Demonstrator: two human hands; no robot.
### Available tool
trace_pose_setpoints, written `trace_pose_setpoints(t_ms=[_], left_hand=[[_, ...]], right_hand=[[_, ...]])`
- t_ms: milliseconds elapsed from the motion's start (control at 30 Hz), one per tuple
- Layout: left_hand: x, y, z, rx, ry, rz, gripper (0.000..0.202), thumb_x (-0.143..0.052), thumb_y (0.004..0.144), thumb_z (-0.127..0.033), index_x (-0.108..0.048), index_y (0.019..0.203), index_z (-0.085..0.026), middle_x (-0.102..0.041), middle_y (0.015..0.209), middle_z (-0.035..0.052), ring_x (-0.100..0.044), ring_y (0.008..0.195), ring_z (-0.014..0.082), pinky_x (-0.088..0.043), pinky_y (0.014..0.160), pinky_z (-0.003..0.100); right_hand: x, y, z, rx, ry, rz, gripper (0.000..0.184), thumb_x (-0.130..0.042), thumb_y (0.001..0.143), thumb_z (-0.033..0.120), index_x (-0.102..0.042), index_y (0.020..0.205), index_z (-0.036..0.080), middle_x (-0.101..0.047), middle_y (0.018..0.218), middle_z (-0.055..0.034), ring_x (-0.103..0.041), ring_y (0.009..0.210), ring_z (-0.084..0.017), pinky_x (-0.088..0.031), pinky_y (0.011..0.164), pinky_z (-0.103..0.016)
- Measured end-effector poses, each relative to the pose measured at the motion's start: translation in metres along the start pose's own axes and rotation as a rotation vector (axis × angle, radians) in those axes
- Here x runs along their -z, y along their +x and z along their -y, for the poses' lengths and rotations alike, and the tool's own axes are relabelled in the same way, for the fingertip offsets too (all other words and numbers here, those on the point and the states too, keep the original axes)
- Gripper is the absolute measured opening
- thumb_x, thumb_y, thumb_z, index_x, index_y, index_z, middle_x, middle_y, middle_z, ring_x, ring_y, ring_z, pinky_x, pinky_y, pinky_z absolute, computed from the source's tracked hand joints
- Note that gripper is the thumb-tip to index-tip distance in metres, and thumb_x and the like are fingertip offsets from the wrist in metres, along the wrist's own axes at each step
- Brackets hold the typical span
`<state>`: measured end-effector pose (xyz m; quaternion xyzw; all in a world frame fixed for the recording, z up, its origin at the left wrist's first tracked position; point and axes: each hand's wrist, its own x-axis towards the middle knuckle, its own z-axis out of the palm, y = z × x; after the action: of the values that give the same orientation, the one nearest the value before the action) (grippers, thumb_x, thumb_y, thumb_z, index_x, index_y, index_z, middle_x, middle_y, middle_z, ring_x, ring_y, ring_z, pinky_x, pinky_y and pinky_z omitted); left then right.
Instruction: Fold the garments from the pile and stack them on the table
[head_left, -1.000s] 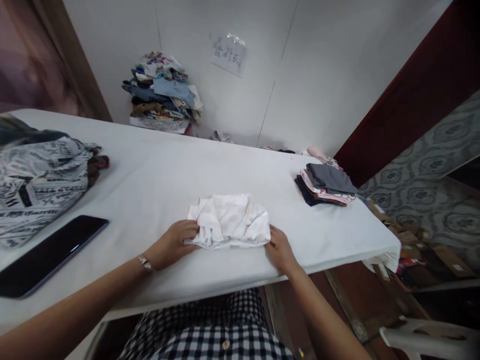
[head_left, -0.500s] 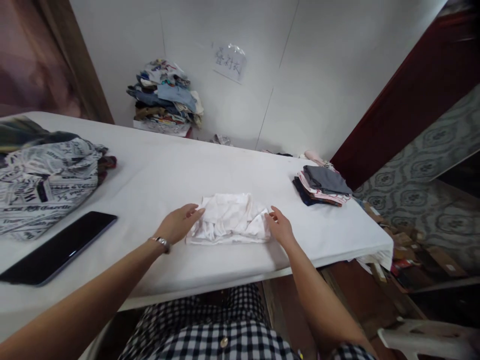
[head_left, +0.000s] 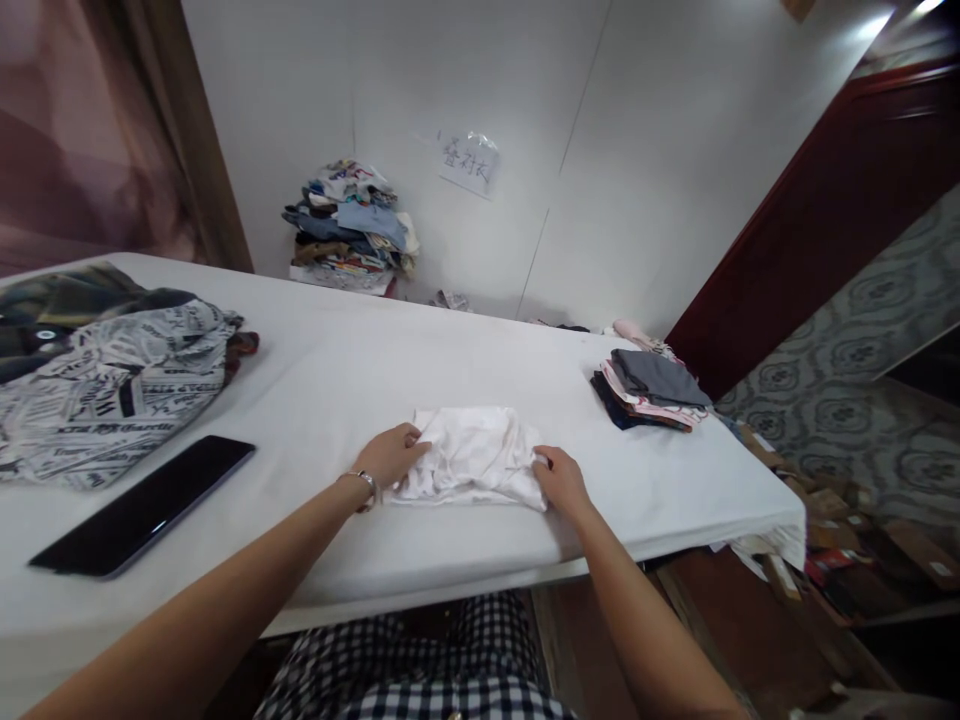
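Observation:
A folded white shirt (head_left: pixel 472 455), shiny and creased, lies near the front edge of the white-covered table (head_left: pixel 360 350). My left hand (head_left: pixel 394 457), with a bracelet at its wrist, pinches the shirt's left side between thumb and fingers. At the opposite side, my right hand (head_left: pixel 561 480) has its thumb and fingers closed on the right edge. The cloth rests on the tabletop between both hands, its top layer wrinkled toward me.
Left of my arm lies a black phone (head_left: pixel 146 505); behind it sits a heap with a newspaper-print garment (head_left: pixel 127 385). Folded clothes (head_left: pixel 652 385) are stacked at the right. Beyond the far edge stands a clothes pile (head_left: pixel 352 225), near a paper sign (head_left: pixel 469 165) on the wall.
Both hands have closed on the shirt's sides, and its loose right part now lies more tucked in. The view has tilted slightly, so everything sits lower and further right.

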<state>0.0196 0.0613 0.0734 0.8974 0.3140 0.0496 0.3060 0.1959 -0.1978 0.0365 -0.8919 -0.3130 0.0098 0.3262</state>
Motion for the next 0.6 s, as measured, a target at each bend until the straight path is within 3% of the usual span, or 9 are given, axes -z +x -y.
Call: trace_pose_setpoints(t_ms=[133, 267, 367, 467, 600], left_hand=[[0.001, 0.022, -0.007, 0.018, 0.034, -0.06, 0.056, -0.039, 0.082, -0.057, -0.061, 0.114, -0.017, -0.064, 0.119, 0.0111, -0.061, 0.104, 0.024, -0.046, 0.087, 0.033], [-0.001, 0.043, -0.026, 0.015, 0.072, -0.056, 0.052, -0.042, 0.081, -0.054, -0.065, 0.109, -0.017, -0.064, 0.119, 0.0131, -0.061, 0.102, 0.0271, -0.047, 0.082, 0.035], [-0.003, 0.049, -0.03, 0.015, 0.077, -0.039, 0.035, -0.046, 0.08, -0.043, -0.069, 0.092, -0.02, -0.071, 0.103, 0.0087, -0.064, 0.092, 0.0234, -0.047, 0.075, 0.03], [-0.005, 0.05, -0.023, 0.024, 0.073, -0.072, 0.032, -0.043, 0.081, -0.041, -0.068, 0.089, -0.022, -0.072, 0.098, 0.0064, -0.065, 0.088, 0.0216, -0.047, 0.071, 0.029], [-0.003, 0.05, -0.012, 0.043, 0.082, -0.093, 0.029, -0.048, 0.079, -0.039, -0.068, 0.088, -0.019, -0.071, 0.097, 0.009, -0.064, 0.087, 0.0237, -0.047, 0.072, 0.031]], right_hand=[[0.002, 0.025, 0.008, 0.067, -0.027, -0.053, 0.037, -0.052, 0.083, 0.034, -0.066, 0.112, 0.017, -0.063, 0.118, -0.011, -0.055, 0.112, -0.023, -0.04, 0.098, -0.034], [-0.005, 0.057, 0.031, 0.01, -0.053, 0.006, 0.041, -0.053, 0.084, 0.042, -0.066, 0.113, 0.016, -0.064, 0.119, -0.0118, -0.056, 0.112, -0.025, -0.04, 0.095, -0.034], [-0.012, 0.069, 0.042, 0.015, -0.089, 0.075, 0.029, -0.051, 0.086, 0.032, -0.069, 0.103, 0.019, -0.07, 0.103, -0.0084, -0.062, 0.096, -0.021, -0.043, 0.084, -0.028], [-0.018, 0.072, 0.044, 0.059, -0.105, 0.072, 0.026, -0.046, 0.087, 0.024, -0.07, 0.096, 0.022, -0.072, 0.097, -0.0045, -0.062, 0.089, -0.017, -0.041, 0.077, -0.024], [-0.024, 0.074, 0.038, 0.039, -0.187, 0.124, 0.021, -0.052, 0.082, 0.023, -0.072, 0.088, 0.019, -0.071, 0.094, -0.0088, -0.062, 0.089, -0.02, -0.041, 0.076, -0.026]])
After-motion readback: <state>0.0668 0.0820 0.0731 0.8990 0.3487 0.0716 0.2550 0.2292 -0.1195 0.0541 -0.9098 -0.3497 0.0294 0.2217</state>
